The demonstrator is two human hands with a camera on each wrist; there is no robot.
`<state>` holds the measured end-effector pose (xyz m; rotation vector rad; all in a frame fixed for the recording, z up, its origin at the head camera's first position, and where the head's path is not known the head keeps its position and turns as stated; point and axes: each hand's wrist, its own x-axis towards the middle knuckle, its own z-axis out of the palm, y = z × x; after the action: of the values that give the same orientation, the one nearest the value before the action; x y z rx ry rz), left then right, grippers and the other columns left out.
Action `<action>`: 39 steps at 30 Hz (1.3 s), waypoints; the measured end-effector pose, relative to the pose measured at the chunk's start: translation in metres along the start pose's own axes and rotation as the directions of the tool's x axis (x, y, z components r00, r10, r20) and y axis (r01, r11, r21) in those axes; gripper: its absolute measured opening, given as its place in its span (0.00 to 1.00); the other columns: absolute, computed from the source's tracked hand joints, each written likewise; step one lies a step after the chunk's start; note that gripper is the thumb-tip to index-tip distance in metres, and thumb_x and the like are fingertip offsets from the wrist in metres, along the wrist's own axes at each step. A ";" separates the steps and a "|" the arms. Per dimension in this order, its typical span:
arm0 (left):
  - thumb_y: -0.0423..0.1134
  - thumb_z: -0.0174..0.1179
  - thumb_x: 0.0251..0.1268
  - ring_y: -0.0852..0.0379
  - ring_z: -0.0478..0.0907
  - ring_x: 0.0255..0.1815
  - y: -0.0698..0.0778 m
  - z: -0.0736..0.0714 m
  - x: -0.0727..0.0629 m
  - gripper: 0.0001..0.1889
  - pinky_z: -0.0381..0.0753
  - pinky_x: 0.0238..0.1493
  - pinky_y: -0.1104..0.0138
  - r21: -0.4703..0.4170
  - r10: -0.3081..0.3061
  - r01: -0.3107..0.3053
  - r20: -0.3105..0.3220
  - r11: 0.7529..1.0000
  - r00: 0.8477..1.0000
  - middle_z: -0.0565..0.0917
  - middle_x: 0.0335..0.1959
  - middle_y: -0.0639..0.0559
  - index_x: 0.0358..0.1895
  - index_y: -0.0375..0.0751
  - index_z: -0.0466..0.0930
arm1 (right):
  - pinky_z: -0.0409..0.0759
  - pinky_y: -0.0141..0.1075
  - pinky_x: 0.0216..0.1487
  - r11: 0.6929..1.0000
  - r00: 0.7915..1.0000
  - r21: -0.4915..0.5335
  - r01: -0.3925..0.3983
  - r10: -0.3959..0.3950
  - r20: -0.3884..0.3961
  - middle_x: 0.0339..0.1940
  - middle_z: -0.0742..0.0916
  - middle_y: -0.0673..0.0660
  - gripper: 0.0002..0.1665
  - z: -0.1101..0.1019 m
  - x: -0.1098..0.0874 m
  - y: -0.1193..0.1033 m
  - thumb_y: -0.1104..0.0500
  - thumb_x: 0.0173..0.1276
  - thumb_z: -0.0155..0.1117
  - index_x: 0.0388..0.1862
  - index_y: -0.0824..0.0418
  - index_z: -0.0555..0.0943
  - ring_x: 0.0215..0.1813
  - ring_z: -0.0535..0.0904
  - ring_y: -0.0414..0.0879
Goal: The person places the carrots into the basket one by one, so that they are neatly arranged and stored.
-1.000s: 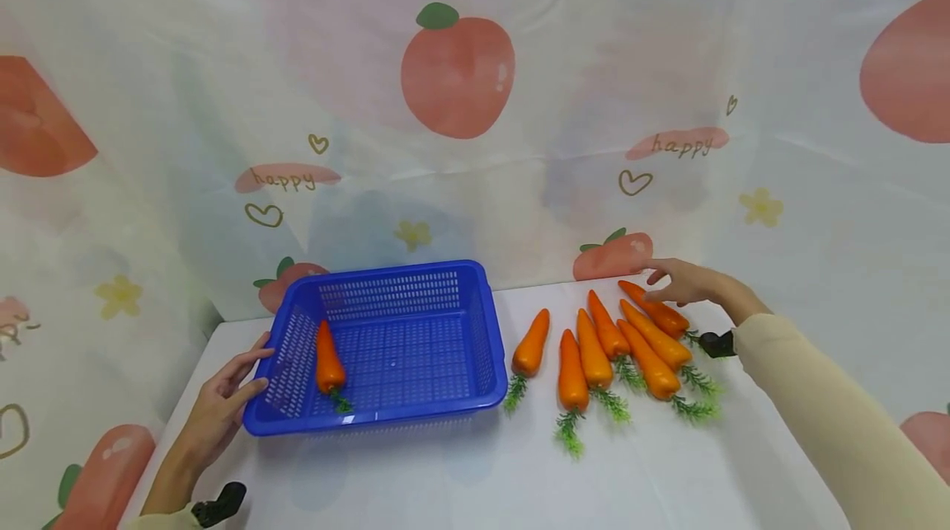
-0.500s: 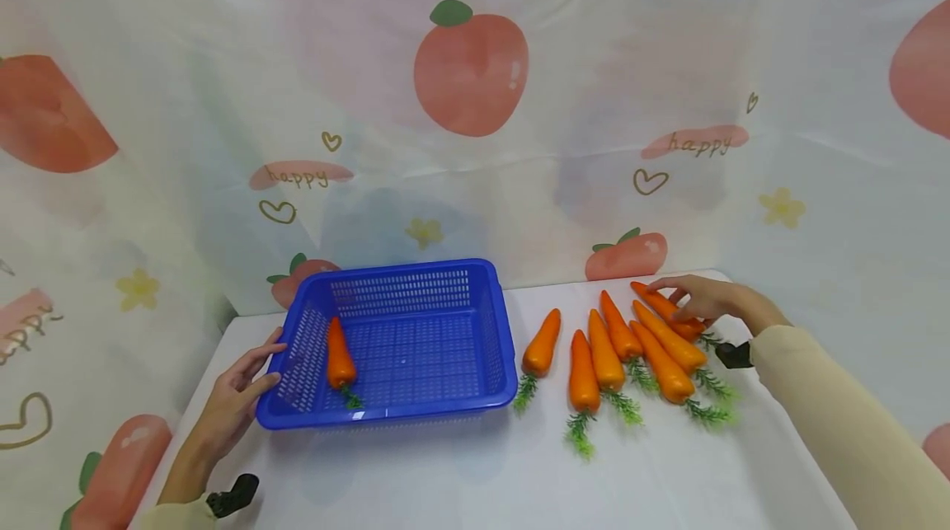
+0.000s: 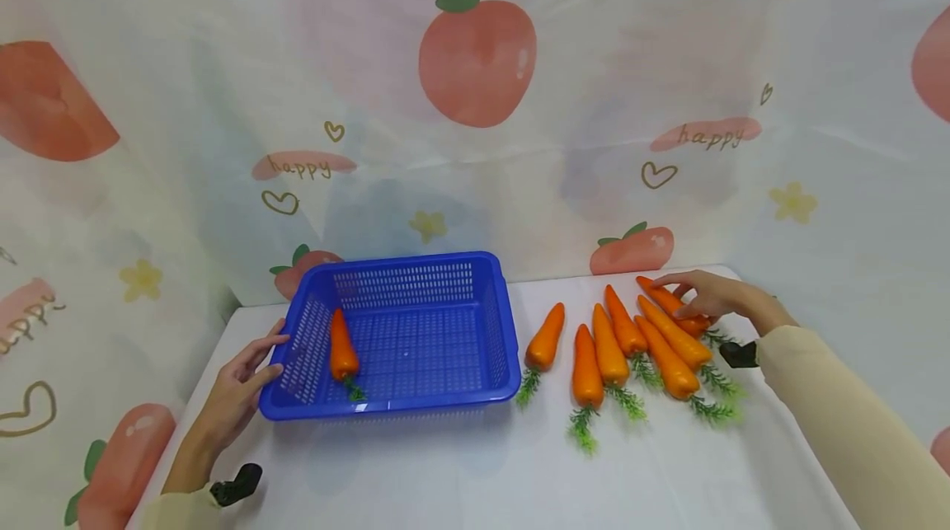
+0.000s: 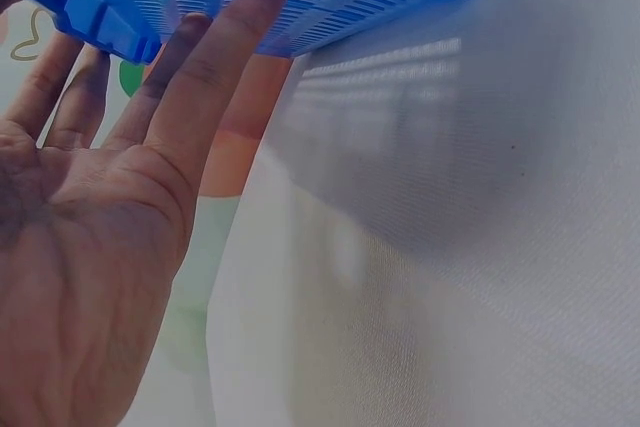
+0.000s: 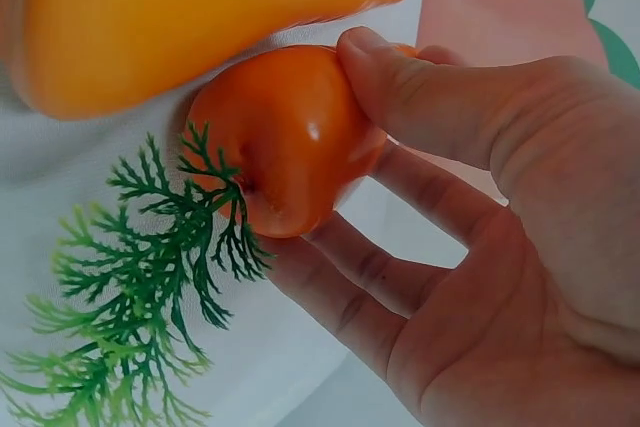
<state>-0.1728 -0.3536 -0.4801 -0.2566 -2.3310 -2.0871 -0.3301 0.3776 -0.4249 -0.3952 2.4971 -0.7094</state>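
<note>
My right hand (image 3: 708, 297) grips the rearmost orange carrot (image 5: 290, 137) of the group on the right. In the right wrist view the thumb lies on its top, and fingers reach round its far side and underneath; its green leafy top hangs free. My left hand (image 3: 241, 390) touches the left rim of a blue slotted plastic basket (image 3: 393, 405), fingers mostly straight. Seen from the left wrist, those fingers rest against the basket's outer wall. One carrot (image 3: 342, 349) lies inside the basket near its left wall.
Several more carrots with green tops, among them one carrot (image 3: 545, 338) beside the basket and another carrot (image 3: 586, 369) nearer the front, lie on the white-covered table (image 3: 445, 480). Behind stands a fruit-patterned cloth backdrop (image 3: 564, 101).
My right hand has come down from above onto the rearmost carrot and closed its fingers round it. The left hand stays at the basket rim. The head view has shifted slightly.
</note>
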 end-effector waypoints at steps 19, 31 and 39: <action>0.33 0.54 0.80 0.36 0.39 0.84 0.001 -0.002 -0.001 0.27 0.76 0.59 0.75 -0.004 -0.018 0.018 -0.002 1.000 1.000 0.47 0.86 0.55 0.77 0.35 0.62 | 0.85 0.46 0.34 1.000 1.000 -0.015 0.017 -0.017 0.008 0.63 0.74 0.82 0.38 0.000 0.004 0.006 0.65 0.72 0.66 0.78 0.65 0.65 0.27 0.76 0.51; 0.33 0.54 0.80 0.36 0.40 0.83 0.002 -0.001 0.002 0.27 0.78 0.58 0.74 -0.008 -0.021 0.021 -0.002 1.000 1.000 0.48 0.85 0.56 0.77 0.37 0.62 | 0.85 0.46 0.32 0.998 0.999 -0.045 0.050 -0.050 0.005 0.62 0.74 0.81 0.40 -0.018 -0.004 -0.005 0.64 0.71 0.68 0.78 0.66 0.64 0.26 0.76 0.50; 0.33 0.54 0.80 0.36 0.38 0.84 0.002 0.000 -0.001 0.27 0.77 0.58 0.74 -0.017 -0.029 0.029 -0.002 0.999 1.000 0.48 0.85 0.57 0.77 0.36 0.62 | 0.84 0.43 0.34 0.994 0.997 -0.086 0.067 -0.069 -0.022 0.62 0.76 0.79 0.40 -0.030 -0.013 -0.017 0.63 0.70 0.68 0.78 0.65 0.65 0.32 0.80 0.49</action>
<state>-0.1717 -0.3535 -0.4778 -0.2217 -2.3307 -2.1192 -0.3329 0.3812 -0.3884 -0.5075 2.5545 -0.6393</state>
